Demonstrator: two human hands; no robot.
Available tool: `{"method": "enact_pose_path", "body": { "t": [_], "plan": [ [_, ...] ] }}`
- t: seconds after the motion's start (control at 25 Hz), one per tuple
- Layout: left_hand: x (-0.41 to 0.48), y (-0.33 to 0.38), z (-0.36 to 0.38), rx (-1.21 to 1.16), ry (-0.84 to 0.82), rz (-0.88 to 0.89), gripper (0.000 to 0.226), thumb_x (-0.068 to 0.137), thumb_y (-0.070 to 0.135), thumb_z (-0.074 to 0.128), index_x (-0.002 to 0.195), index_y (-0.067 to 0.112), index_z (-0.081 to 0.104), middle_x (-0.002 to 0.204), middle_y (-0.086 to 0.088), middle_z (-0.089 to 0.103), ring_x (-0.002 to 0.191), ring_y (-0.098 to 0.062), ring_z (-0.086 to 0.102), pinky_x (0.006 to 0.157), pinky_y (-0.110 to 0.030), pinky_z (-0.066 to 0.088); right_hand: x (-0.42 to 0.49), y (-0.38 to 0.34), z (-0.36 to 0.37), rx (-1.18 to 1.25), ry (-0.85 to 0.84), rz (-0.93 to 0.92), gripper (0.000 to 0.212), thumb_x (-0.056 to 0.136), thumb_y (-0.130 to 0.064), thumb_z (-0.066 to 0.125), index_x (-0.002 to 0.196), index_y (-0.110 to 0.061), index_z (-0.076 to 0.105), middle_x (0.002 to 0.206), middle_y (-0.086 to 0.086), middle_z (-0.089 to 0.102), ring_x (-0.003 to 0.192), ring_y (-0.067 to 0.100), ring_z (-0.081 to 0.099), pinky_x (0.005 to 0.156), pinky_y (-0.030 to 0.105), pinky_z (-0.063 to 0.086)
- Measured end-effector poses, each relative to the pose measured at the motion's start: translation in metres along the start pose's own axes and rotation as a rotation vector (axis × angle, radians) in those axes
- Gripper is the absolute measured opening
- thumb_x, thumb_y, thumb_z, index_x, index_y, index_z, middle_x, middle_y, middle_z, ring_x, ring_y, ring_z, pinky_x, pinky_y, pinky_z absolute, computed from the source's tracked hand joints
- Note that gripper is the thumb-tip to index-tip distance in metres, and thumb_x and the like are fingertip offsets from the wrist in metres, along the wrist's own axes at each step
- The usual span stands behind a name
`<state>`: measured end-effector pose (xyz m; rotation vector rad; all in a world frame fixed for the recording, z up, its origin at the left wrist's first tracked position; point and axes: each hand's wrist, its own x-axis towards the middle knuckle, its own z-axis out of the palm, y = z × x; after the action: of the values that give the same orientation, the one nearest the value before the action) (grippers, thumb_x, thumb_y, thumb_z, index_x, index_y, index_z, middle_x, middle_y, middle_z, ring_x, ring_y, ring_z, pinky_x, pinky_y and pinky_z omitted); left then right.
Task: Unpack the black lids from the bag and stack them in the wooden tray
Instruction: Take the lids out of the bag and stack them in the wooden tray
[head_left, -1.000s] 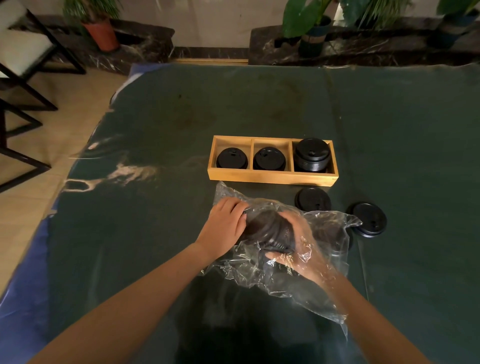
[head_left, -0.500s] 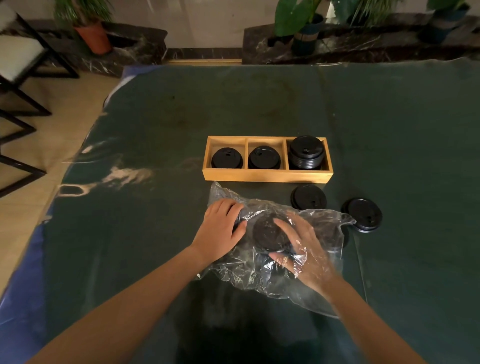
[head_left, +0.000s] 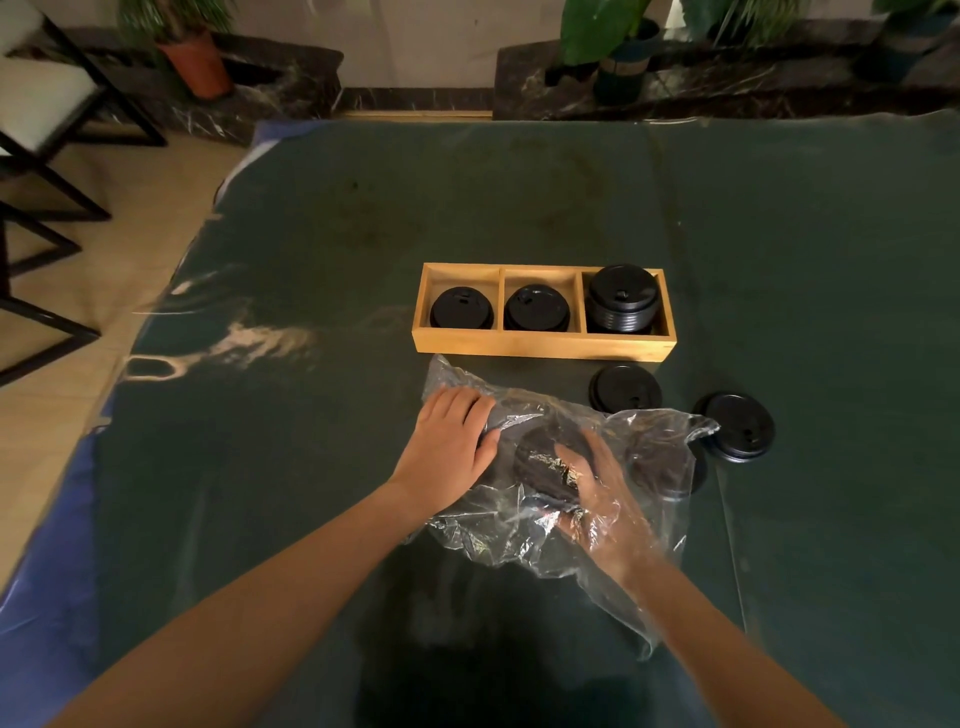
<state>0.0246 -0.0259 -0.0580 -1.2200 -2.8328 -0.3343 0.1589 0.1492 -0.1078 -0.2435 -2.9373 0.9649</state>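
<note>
A clear plastic bag (head_left: 524, 535) lies crumpled on the green table just in front of the wooden tray (head_left: 543, 344). My right hand (head_left: 597, 499) is inside the bag, fingers around a black lid (head_left: 540, 457). My left hand (head_left: 449, 444) presses on the bag's left end from outside, gripping the plastic. The tray has three compartments: low lids in the left (head_left: 461, 307) and middle (head_left: 536, 307), a taller lid stack (head_left: 623, 299) in the right. Two loose lids (head_left: 625, 388) (head_left: 737, 426) lie on the table right of the bag.
The green table cover (head_left: 311, 467) stretches wide around the tray. A dark chair frame (head_left: 47, 171) stands off the table's left edge. Potted plants (head_left: 192, 57) line a marble ledge beyond the far edge.
My right hand has set the lids down flatter inside the bag and slid slightly toward me. The left hand stays on the bag's left end.
</note>
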Motion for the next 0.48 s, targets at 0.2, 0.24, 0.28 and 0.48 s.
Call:
{"method": "enact_pose_path", "body": {
  "t": [0.2,0.24,0.28,0.48],
  "plan": [
    [0.0,-0.001,0.004,0.048,0.01,-0.033,0.039,0.093,0.032,0.038,0.115,0.007,0.057,0.109,-0.011,0.064,0.107,-0.028,0.058,0.108,-0.054,0.032,0.007,0.009,-0.009,0.073,0.021,-0.083,0.069,0.072,-0.025,0.079,0.131,-0.015,0.045,0.144,0.014,0.032,0.13,0.03,0.039,0.104,0.05,0.042],
    [0.0,-0.001,0.004,0.049,0.007,-0.039,0.039,0.093,0.033,0.038,0.115,0.007,0.058,0.109,-0.011,0.064,0.106,-0.028,0.058,0.107,-0.055,0.034,0.007,0.01,-0.008,0.045,0.027,-0.107,0.071,0.071,-0.028,0.079,0.131,-0.017,0.043,0.144,0.013,0.032,0.13,0.029,0.039,0.104,0.049,0.043],
    [0.0,-0.001,0.005,0.048,-0.001,-0.042,0.039,0.093,0.033,0.037,0.115,0.007,0.057,0.109,-0.011,0.064,0.105,-0.028,0.058,0.105,-0.054,0.036,0.007,0.013,-0.004,0.002,0.033,-0.129,0.072,0.072,-0.034,0.078,0.132,-0.02,0.04,0.145,0.013,0.032,0.13,0.028,0.039,0.105,0.047,0.043],
    [0.002,-0.002,0.003,0.026,-0.016,-0.042,0.038,0.093,0.033,0.038,0.114,0.007,0.057,0.11,-0.012,0.063,0.105,-0.029,0.058,0.098,-0.048,0.042,0.014,0.003,0.007,-0.06,0.009,-0.171,0.053,0.082,-0.034,0.063,0.123,-0.053,0.038,0.15,0.012,0.028,0.133,0.034,0.033,0.107,0.052,0.037]
  ]
}}
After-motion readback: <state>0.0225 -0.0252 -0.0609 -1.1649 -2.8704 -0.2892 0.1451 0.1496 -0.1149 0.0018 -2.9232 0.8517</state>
